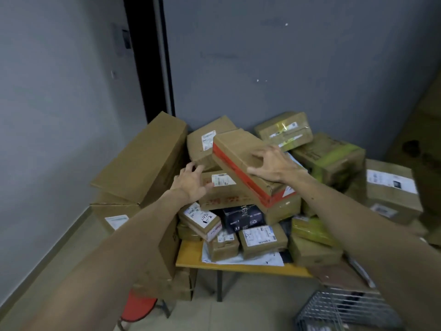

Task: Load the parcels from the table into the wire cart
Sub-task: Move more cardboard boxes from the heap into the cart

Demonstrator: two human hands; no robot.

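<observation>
Over the red-taped box [238, 151] on top of the parcel heap [262, 237].
Right hand [274, 167] spread wide, fingertips on the box's top face, not closed round it; left hand [191, 185] spread too, just beside the labelled box [229, 191] underneath. Heap piled on the yellow table [191, 255]; wire cart [346, 309] low at right, near the table's corner.

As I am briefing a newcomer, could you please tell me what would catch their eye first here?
A heap of cardboard parcels covers the yellow table in the corner. The right hand spreads over the red-taped box on top, the left hand reaching below it. The wire cart sits at bottom right.
</observation>
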